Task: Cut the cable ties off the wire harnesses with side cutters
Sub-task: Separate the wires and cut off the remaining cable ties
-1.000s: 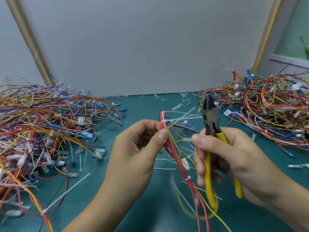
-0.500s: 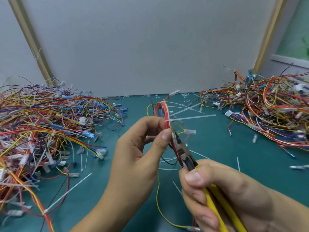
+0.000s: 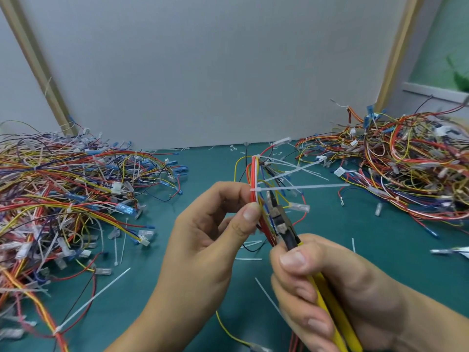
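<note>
Yellow handles of the side cutters [image 3: 285,229] are clenched in the grip of the right hand [image 3: 350,288]. The wire harness [image 3: 253,174] is pinched upright between the thumb and fingers of the left hand [image 3: 203,237], above the green counter [image 3: 380,240].

A second ago the cutters were held up high, off to the right of the wires, with the tips pointing at the wall. Since then they have been swung down low and pushed up from below. Now the dark tips are set right beside the thumb, just under the white cable tie [image 3: 304,186] that is wrapped round the red wires. The long tail of the tie is stuck out to the right.

The tie looks whole, so the snip has probably not been made yet. It cannot be told if the blades are round the band.

Care will be needed so that only the plastic is cut, not a wire.

More harnesses are heaped in a left pile [image 3: 63,186] and a right pile [image 3: 406,161].
</note>
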Tool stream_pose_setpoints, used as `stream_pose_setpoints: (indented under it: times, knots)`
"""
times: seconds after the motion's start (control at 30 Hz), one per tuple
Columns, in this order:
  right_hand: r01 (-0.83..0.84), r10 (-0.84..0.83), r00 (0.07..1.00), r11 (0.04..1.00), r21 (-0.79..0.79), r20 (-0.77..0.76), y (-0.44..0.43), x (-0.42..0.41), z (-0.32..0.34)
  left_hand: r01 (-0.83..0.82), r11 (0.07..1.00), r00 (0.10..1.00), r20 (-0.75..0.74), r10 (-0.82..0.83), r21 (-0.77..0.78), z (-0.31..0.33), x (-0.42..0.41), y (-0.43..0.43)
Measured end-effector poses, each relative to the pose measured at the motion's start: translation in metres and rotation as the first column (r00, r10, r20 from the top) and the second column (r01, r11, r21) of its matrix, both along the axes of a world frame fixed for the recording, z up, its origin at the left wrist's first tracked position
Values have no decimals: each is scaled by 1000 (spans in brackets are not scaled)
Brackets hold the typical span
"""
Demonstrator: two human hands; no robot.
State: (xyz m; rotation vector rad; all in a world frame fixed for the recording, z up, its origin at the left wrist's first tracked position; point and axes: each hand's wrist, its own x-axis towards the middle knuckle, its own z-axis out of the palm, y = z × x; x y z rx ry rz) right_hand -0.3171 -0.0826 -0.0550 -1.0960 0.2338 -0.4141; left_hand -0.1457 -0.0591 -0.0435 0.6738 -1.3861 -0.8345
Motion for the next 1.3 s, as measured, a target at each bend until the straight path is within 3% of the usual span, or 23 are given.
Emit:
stream_pose_setpoints:
  times: [0.87,1.07,1.3]
  knots:
    - [-24,24,1000,999,-26,9,3,0,7,22,1000,1000,-7,-22,12,0,-1,0]
    - [122,-121,992,990,63,-24,1,1,0,20,1000,1000,0,-20,23,0,-1,0]
    - [142,-142,990,987,76,-15,5,0,2,15,999,1000,-3,-15,32,1,-2,1]
